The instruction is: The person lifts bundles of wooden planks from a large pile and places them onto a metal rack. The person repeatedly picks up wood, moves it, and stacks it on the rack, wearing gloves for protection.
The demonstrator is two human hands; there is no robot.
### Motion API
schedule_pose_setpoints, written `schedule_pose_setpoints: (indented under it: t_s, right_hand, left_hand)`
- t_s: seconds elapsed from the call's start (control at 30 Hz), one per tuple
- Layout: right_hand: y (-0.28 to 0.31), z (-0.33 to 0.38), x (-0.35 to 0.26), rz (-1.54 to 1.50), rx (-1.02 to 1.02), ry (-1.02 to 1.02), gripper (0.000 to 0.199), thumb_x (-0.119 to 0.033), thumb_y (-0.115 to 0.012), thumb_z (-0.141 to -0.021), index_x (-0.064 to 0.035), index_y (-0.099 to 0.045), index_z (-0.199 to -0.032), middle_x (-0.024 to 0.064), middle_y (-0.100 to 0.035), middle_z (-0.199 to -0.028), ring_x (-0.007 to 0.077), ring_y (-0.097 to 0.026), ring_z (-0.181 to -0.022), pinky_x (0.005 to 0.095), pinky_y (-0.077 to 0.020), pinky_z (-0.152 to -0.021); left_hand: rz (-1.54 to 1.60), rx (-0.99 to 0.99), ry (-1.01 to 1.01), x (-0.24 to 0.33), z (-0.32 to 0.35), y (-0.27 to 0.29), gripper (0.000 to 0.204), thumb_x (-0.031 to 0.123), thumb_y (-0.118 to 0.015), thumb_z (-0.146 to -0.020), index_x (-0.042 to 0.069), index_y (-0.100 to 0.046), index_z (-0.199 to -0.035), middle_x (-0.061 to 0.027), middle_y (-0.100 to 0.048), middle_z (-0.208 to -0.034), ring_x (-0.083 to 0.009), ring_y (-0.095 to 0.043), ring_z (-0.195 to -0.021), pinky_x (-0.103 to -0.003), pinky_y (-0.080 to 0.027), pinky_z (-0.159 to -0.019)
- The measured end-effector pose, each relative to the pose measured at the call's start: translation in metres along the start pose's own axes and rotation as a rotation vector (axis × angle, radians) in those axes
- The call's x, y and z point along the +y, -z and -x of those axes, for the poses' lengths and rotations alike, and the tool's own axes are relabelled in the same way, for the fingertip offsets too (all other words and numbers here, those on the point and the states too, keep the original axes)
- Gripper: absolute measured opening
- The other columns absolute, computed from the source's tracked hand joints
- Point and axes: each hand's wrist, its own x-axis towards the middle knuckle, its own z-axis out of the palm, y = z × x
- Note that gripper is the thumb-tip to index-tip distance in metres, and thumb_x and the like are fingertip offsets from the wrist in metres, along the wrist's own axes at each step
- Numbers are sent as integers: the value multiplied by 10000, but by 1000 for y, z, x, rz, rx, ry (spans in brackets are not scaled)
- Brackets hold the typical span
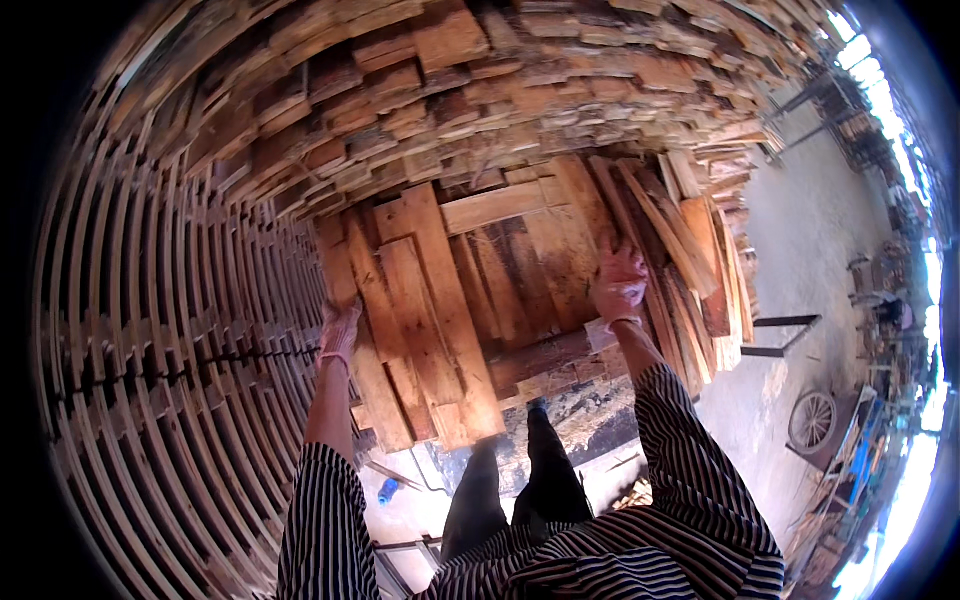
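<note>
Both hands wear pale pinkish gloves. At the left edge of a layer of flat wooden planks (415,305), my left hand (341,328) is closed on the side of an outer plank; part of its fingers is hidden. My right hand (621,281) has its fingers bent over a long wooden plank (582,197) on the right side of the pile. Beside that hand, several narrow boards (672,235) lie at an angle, some overlapping. Between my hands a lower layer of darker planks (510,275) shows, with a crosswise board (497,207) at its far end.
A tall wall of stacked timber (430,90) rises ahead, and a slatted timber stack (190,330) stands close on the left. A metal frame (785,335) juts out at right, with a spoked wheel (812,420) beyond. A blue bottle (388,490) lies near my legs.
</note>
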Motion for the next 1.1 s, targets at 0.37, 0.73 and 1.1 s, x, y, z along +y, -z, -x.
schedule_pose_setpoints:
  t_s: [0.37,0.73,1.1]
  right_hand:
    - [9,50,-89,-190,-196,147,817,-494,-671,-919,-106,-388,-1580,320,-457,-1530,419,-587,-1257,546,-531,-937]
    - [76,-32,136,-157,42,-129,729,-487,-722,-908,-177,-464,-1516,235,-582,-1374,401,-576,-1300,522,-488,-1060]
    - [104,41,11,-150,-200,-60,919,-683,-774,-777,-328,-458,-1564,212,-634,-1178,369,-645,-1101,493,-543,-875]
  left_hand:
    - [417,-204,20,-27,-6,-17,807,463,-721,-944,-10,-409,-1519,-149,-555,-1482,-293,-512,-1332,-395,-401,-1121]
    - [106,-37,42,-35,-41,5,859,522,-675,-949,43,-368,-1592,-172,-426,-1619,-310,-425,-1471,-394,-367,-1178]
    - [76,-48,-169,-56,-39,5,739,466,-680,-973,46,-371,-1498,-194,-593,-1429,-334,-573,-1328,-405,-463,-1065]
